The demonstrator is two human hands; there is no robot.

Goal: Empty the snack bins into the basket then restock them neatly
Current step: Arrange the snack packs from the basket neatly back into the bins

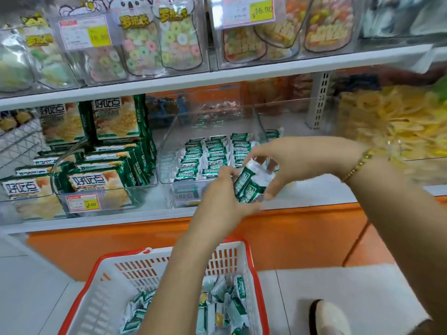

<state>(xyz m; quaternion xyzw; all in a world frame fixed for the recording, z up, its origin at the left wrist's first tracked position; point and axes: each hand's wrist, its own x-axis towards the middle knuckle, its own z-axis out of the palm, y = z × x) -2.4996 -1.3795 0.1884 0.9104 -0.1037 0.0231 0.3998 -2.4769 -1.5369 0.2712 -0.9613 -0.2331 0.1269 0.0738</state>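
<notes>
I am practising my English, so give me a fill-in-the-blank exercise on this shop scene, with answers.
1. The basket on the floor has a ____ rim.
2. The right hand wears a gold ____ at the wrist.
3. The left hand helps it hold a bundle of green ____.
Answers: red; bracelet; packets.

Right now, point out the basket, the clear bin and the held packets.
basket (145, 269): head view, white back wall.
clear bin (186, 193): head view, front wall.
held packets (251, 184): head view, green wrapper front.
</notes>
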